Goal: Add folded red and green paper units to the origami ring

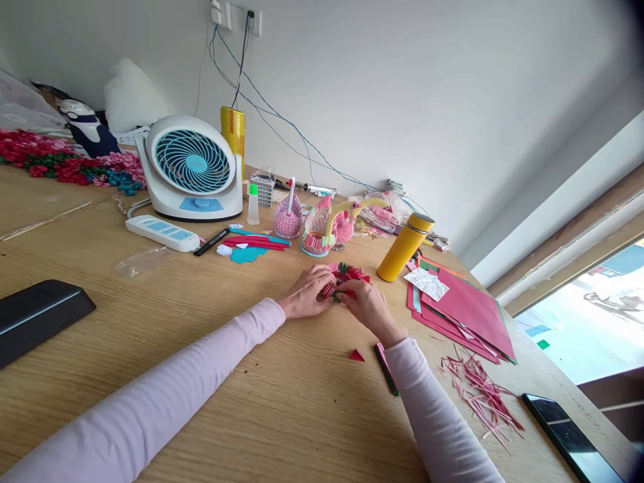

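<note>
A round piece of folded red, pink and green paper (347,270) rests on the wooden table between my hands. My left hand (308,293) is curled against its left side, fingers gripping the rim. From the right, my right hand (366,305) pinches at its near edge; whether a separate small piece is between the fingertips is too small to tell. A small red paper triangle (357,355) lies nearer to me, beside a dark green and pink strip (386,369) close to my right sleeve.
Behind my hands stand finished paper swans (316,231), a yellow bottle (405,247) and a fan (194,168). Red paper sheets (475,305), thin paper strips (483,396) and a phone (568,433) lie right. A power strip (162,232) and a black case (43,318) are left.
</note>
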Motion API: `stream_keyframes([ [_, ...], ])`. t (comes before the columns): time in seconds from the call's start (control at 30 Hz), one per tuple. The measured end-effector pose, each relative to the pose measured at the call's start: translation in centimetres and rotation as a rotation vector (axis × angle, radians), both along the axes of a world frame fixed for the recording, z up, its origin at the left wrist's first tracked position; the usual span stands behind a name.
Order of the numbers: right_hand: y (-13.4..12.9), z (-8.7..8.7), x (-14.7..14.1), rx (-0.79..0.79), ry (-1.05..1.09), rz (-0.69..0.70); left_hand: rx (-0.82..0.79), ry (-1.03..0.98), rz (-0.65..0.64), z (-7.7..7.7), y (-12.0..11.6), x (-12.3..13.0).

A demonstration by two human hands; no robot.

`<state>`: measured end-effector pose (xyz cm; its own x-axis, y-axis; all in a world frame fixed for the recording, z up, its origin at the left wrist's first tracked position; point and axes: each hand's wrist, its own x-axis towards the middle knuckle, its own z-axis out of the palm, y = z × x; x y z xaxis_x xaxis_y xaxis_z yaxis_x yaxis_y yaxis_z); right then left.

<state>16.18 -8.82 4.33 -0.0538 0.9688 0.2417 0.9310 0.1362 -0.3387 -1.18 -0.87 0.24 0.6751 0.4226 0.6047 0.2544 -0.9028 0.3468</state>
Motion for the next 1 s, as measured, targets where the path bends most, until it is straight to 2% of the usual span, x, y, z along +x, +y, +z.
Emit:
stream_keyframes([
  [0.07,0.1,0.6,0.9,0.020,0.113,0.042,-0.002,-0.006,0.000,0.1,-0.1,-0.1],
  [0.13,0.4,1.4,2.5,0.100,0.304,0.017,0.003,-0.021,0.000,0.1,-0.1,-0.2],
  [0.2,0.7,2.3,4.5,0.234,0.461,-0.119,0.016,-0.038,-0.001,0.1,-0.1,-0.3],
  [0.23,1.0,2.5,5.5,0.260,0.470,-0.197,0.026,-0.043,0.001,0.0,0.0,-0.4],
  [0.3,1.4,2.6,7.1,0.184,0.346,-0.313,0.045,-0.040,0.010,0.0,0.0,-0.7],
  [0.4,2.1,1.6,8.0,0.088,0.261,-0.334,0.054,-0.024,0.040,0.1,0.3,-1.3],
  [0.6,3.2,-1.1,6.9,0.028,0.174,-0.392,0.038,-0.032,0.084,0.1,0.3,-2.0],
  [0.73,3.4,-1.2,6.8,0.031,0.207,-0.442,0.042,-0.076,0.069,0.3,0.0,-1.9],
  [0.87,2.5,0.4,6.1,0.046,0.335,-0.349,-0.014,-0.246,0.135,1.1,-0.4,-1.0],
  [0.93,1.9,1.5,5.0,0.042,0.455,-0.225,-0.086,-0.305,0.156,1.8,-0.8,-0.3],
  [1.0,1.3,2.7,3.7,0.012,0.723,-0.007,-0.186,-0.346,0.139,2.8,-1.4,0.2],
])
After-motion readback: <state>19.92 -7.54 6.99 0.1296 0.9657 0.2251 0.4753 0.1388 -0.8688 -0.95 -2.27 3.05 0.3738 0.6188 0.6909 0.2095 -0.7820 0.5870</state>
